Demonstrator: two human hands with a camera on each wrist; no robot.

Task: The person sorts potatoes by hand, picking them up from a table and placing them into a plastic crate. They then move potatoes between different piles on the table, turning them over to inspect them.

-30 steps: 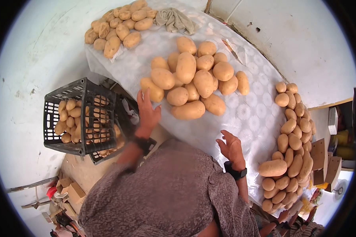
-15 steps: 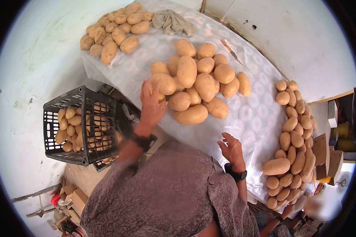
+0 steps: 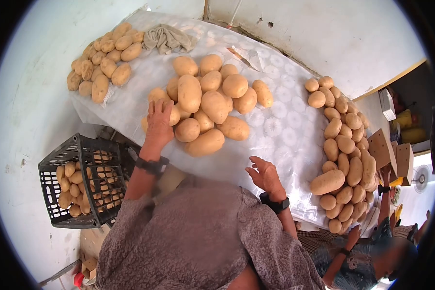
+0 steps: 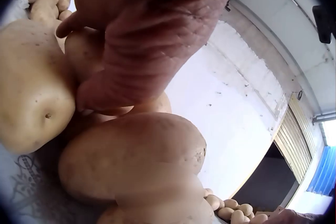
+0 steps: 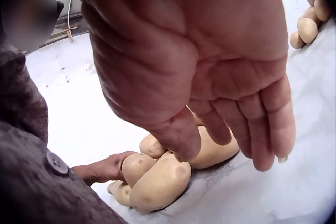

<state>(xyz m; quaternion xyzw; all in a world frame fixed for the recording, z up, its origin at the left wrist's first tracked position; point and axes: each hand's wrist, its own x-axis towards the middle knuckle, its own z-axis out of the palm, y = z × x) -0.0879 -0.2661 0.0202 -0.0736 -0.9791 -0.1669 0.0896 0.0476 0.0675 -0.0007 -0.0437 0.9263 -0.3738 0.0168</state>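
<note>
In the head view a pile of large, pale potatoes (image 3: pixel 214 107) lies in the middle of the table. My left hand (image 3: pixel 158 125) is at the pile's left side, gripping a potato (image 4: pixel 84 53) with fingers bent over it. Much of that potato is hidden by the hand. Beside it, in the left wrist view, lie a big potato (image 4: pixel 31 85) and another one (image 4: pixel 136 153). Palm down over the table's front part, my right hand (image 3: pixel 267 176) holds nothing; its fingers are extended, as the right wrist view shows.
Plastic sheeting covers the table (image 3: pixel 285 130). More potatoes lie in a back-left heap (image 3: pixel 108 55) and a long right-hand heap (image 3: pixel 345 145). A rag (image 3: pixel 168 38) and a knife (image 3: pixel 244 59) are at the back. Left stands a black crate (image 3: pixel 77 145) with potatoes; another person (image 3: pixel 353 261) is at right.
My left hand has moved onto the left side of the middle pile and taken hold of a potato. The head view has shifted; my right hand keeps its pose over the table.
</note>
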